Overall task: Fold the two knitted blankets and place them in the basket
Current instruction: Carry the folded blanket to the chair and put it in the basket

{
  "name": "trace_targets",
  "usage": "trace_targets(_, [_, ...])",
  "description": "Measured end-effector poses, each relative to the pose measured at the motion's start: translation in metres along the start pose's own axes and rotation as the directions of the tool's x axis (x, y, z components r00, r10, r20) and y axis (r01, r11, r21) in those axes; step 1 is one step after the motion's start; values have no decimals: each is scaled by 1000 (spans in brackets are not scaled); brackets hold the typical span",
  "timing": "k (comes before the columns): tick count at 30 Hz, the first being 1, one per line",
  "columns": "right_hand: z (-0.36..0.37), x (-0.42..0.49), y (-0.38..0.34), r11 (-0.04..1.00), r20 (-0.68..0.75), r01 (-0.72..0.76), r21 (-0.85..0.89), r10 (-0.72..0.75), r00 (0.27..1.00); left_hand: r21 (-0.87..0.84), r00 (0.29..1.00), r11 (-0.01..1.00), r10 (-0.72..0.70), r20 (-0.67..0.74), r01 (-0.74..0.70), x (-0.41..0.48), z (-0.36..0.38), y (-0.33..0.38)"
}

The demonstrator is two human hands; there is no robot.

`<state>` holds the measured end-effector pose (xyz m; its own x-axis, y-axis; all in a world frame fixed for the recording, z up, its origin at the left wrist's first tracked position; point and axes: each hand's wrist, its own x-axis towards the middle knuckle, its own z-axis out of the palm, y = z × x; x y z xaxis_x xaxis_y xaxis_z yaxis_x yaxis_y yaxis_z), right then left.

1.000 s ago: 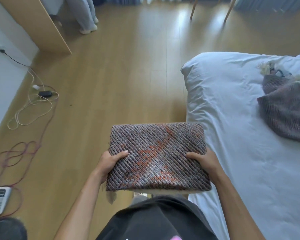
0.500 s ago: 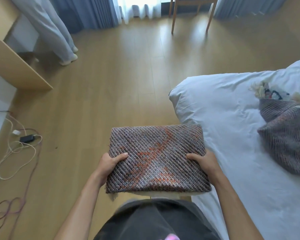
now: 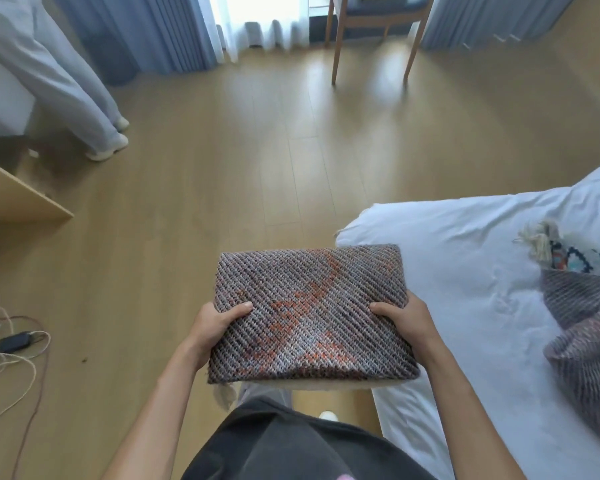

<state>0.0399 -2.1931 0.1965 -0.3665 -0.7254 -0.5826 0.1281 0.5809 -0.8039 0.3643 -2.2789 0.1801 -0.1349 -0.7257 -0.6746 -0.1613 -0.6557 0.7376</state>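
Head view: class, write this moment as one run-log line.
left hand: grips folded blanket | right hand: grips folded blanket | second blanket: heaped on bed | basket: not in view

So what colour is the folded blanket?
Grey-purple knit with orange patches, seen from the head view: folded blanket.

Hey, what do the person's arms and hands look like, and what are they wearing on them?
Both arms are bare as far up as the frame shows, with no sleeves in view. The left hand and right hand have no gloves, and no watch, bracelet or ring shows. The shirt is dark grey, with a small pink mark at the frame's bottom edge.
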Motion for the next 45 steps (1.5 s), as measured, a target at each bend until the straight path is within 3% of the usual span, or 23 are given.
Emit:
trace_targets(9, [51,124,-119,1000,-69,7,17,-5,998,21,997,1000,7,82,-9,144,-22,147])
trace_targets(16, [50,206,-180,997,-133,-7,73,17,991,45,989,999,2,148,-9,233,1,234])
trace_targets(31, [-29,464,-334,985,-167,26,170,3,986,117,990,992,38,138,-55,440,137,444])
trace_targets(45, [-98,658,-453,980,-221,-3,200,48,974,161,980,985,26,196,-58,616,254,594])
